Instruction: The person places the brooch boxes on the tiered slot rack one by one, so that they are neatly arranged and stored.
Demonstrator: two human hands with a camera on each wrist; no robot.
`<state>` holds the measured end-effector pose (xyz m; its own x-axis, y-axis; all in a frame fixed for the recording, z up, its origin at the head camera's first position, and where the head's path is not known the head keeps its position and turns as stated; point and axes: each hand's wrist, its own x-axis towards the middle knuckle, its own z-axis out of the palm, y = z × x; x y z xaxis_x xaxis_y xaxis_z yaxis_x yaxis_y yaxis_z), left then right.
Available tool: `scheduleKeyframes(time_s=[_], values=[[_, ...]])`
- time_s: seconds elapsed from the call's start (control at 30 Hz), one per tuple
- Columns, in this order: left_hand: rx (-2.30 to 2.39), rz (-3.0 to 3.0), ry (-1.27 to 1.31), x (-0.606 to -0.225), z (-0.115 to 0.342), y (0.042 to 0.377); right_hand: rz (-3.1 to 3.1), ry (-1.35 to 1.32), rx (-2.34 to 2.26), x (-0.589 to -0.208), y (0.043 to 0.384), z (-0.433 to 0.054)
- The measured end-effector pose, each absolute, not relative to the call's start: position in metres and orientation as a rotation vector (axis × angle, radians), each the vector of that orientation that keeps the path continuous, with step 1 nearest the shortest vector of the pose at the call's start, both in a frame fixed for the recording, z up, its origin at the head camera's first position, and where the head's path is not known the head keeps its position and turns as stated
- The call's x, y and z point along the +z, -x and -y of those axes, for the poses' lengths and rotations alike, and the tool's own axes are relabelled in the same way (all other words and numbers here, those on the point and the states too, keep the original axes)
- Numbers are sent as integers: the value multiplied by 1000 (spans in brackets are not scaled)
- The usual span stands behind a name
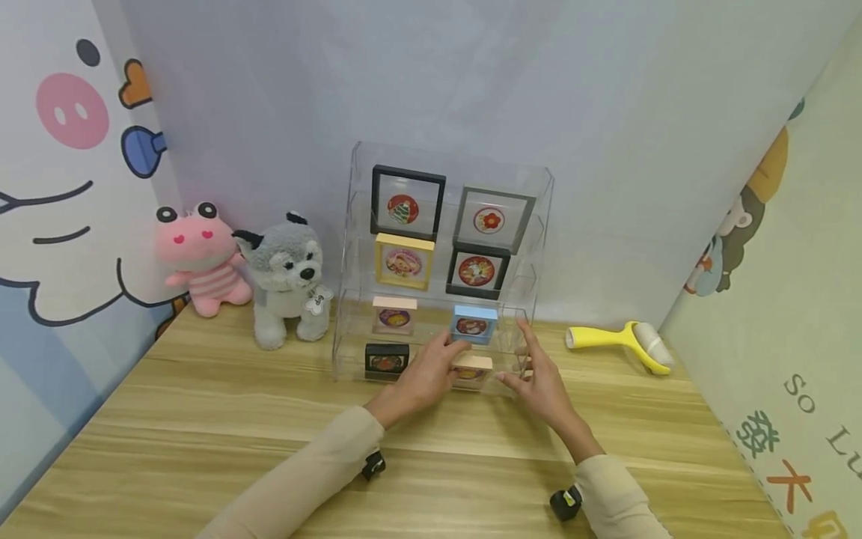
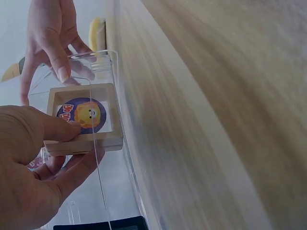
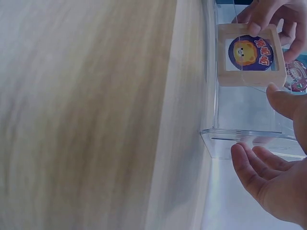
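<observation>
A small beige display frame (image 2: 91, 115) with a purple lion picture stands in the lowest tier of a clear acrylic stand (image 1: 431, 340). My left hand (image 1: 426, 370) pinches it by its left edge, thumb on the front and fingers behind, as the left wrist view shows. My right hand (image 1: 544, 383) is at the stand's right end, fingers spread and holding nothing; its thumb is close to the frame in the right wrist view. Just above the beige frame is a blue frame (image 1: 474, 325). A black frame (image 1: 387, 361) sits left of it in the same tier.
Higher tiers hold several other frames, such as a yellow frame (image 1: 404, 262) and a large black frame (image 1: 407, 202). Left of the stand sit a grey plush dog (image 1: 286, 281) and a pink plush toy (image 1: 205, 258). A yellow-handled lint roller (image 1: 619, 340) lies at the right.
</observation>
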<state>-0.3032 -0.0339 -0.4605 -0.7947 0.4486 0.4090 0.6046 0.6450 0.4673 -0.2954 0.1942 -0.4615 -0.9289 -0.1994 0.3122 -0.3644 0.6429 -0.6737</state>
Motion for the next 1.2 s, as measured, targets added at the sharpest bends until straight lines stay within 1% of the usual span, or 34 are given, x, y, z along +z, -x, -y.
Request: scheduleKeyframes(time_s=[0.43, 0.7, 0.8, 1.03, 1.2], values=[[-952, 2625, 784, -451, 45, 297, 2652, -470, 1169, -461, 299, -191], [-931, 2389, 939, -452, 66, 281, 2667, -448, 1176, -464, 297, -194], [-938, 2321, 943, -451, 75, 273, 2665, -451, 1164, -463, 296, -195], [-878, 2208, 778, -446, 103, 268, 2653, -465, 1124, -460, 295, -196], [-825, 2090, 637, -442, 131, 267, 2650, -468, 1104, -459, 295, -196]])
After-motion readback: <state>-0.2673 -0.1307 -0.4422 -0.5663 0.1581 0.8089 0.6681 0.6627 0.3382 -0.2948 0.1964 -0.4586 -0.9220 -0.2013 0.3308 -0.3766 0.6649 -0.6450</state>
